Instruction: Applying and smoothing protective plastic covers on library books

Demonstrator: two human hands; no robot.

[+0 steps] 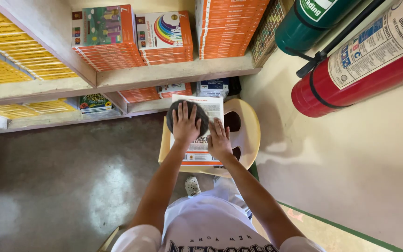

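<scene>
A: What is seen from above?

B: A dark round cloth (pixel 187 116) is pressed under the flat, spread left hand (pixel 185 125) onto a white paperback book (pixel 201 128) laid on a pale yellow plastic chair (pixel 246 135). The book is steadied by the open, empty right hand (pixel 218 139).

A: Any risk?

B: The book could be slid off the seat by hard wiping.

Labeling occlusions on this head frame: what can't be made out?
- Book cover: middle hidden by both hands and the dark cloth.
- Left hand palm and grip on cloth: unseen from above.
- Yellow chair seat: mostly under book.
- Red extinguisher: cut by right edge.
</scene>
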